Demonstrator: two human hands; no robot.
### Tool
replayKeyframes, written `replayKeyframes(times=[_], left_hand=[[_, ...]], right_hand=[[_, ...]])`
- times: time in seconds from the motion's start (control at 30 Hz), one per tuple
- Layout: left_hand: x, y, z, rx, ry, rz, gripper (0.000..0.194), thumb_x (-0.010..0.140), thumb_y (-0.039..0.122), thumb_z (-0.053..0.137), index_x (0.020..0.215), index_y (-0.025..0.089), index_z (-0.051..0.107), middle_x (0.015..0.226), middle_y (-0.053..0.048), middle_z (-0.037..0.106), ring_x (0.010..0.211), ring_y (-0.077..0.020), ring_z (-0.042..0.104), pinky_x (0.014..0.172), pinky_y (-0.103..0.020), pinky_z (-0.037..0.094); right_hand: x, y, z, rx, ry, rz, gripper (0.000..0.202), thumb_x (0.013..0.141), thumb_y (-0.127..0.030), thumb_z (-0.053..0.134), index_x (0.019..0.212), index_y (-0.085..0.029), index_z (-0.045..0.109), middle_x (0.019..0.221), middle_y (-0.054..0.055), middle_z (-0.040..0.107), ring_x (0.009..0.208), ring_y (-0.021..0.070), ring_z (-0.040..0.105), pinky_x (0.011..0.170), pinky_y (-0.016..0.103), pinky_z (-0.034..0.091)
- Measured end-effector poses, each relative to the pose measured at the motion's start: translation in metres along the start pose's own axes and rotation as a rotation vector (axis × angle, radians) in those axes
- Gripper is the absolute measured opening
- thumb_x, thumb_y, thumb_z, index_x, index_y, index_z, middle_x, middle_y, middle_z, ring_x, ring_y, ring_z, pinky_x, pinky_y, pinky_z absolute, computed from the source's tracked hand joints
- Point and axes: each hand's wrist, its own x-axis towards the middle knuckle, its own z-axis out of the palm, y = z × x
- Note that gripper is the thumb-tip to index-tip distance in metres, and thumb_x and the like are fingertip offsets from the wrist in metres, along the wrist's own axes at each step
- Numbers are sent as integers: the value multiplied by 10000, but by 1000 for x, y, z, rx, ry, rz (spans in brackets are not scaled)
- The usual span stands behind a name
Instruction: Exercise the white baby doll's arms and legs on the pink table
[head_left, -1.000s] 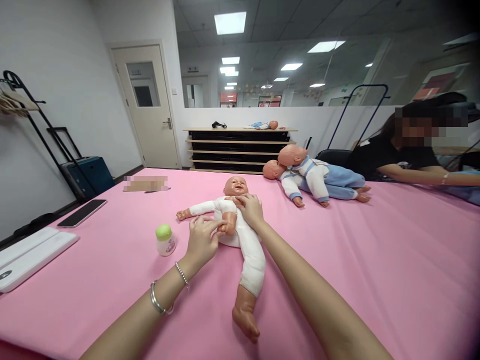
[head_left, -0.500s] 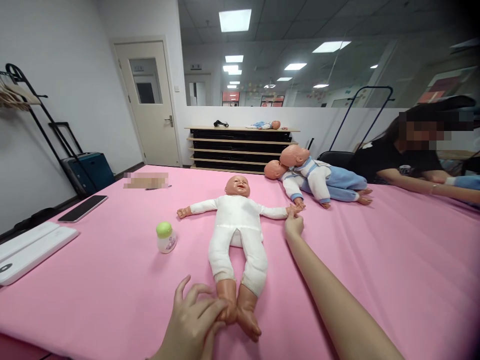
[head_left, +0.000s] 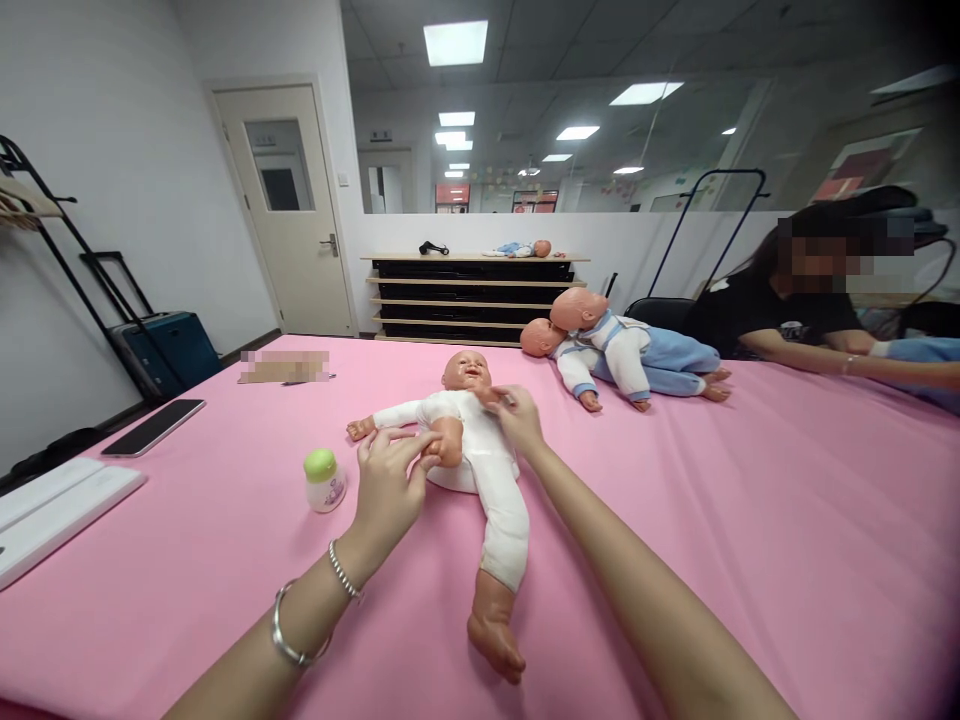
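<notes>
A baby doll (head_left: 501, 505) in a white body suit lies on its back on the pink table cover (head_left: 645, 520), its head away from me. My left hand (head_left: 388, 482) is closed on the doll's foot (head_left: 448, 440), and that leg is folded up over the belly. At the doll's chest, just below the chin, my right hand (head_left: 519, 420) grips the doll's hand (head_left: 487, 394), with that arm bent across the body. The other leg lies straight toward me. The doll's other arm stretches out on the table.
A green-lidded jar (head_left: 325, 482) stands left of the doll. Farther left lie a phone (head_left: 154, 428) and a white flat device (head_left: 71, 515). Two dressed dolls (head_left: 622, 345) lie at the back right. A person (head_left: 795, 310) leans on the table at far right.
My left hand has pushed the doll's foot up to its belly, bending the leg. My right hand has brought the doll's outstretched hand inward to the chest.
</notes>
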Motion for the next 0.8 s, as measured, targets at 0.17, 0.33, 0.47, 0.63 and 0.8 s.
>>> replayKeyframes(times=[0.17, 0.33, 0.47, 0.63, 0.8], left_hand=[[1, -6, 23, -37, -120, -60, 270, 833, 156, 486, 1037, 247, 638, 950, -31, 678, 920, -222, 537, 868, -451, 341], [-21, 17, -14, -32, -65, 88, 195, 820, 189, 518, 980, 224, 623, 884, -27, 667, 917, -216, 526, 925, -457, 297], [-54, 39, -43, -53, -34, 211, 214, 794, 141, 508, 962, 226, 610, 760, -8, 647, 916, -216, 533, 988, -467, 223], [-102, 39, -21, -24, 28, 365, 172, 799, 148, 495, 918, 194, 610, 681, 7, 632, 783, -184, 556, 998, -427, 207], [-126, 32, 8, -64, 52, 294, 137, 816, 200, 489, 868, 214, 615, 669, 8, 624, 762, -180, 557, 1004, -421, 200]], right_hand=[[-5, -10, 15, -255, -206, -179, 282, 758, -185, 535, 1029, -210, 607, 1088, 59, 627, 1033, 221, 525, 922, 388, 362], [-4, 21, 0, 40, 241, 259, 324, 752, -296, 529, 1049, -165, 530, 1055, 88, 619, 955, 210, 569, 841, 343, 434], [-12, 60, -28, 115, 605, 706, 391, 780, -386, 491, 1072, -129, 449, 1095, 157, 591, 966, 226, 587, 812, 328, 457], [-26, 85, -52, 164, 571, 802, 491, 797, -403, 473, 1177, -117, 349, 1204, 185, 533, 964, 222, 602, 759, 308, 483], [-30, 82, -62, -337, 435, 900, 514, 771, -361, 514, 1191, -94, 387, 1179, 216, 538, 1127, 310, 495, 925, 419, 377]])
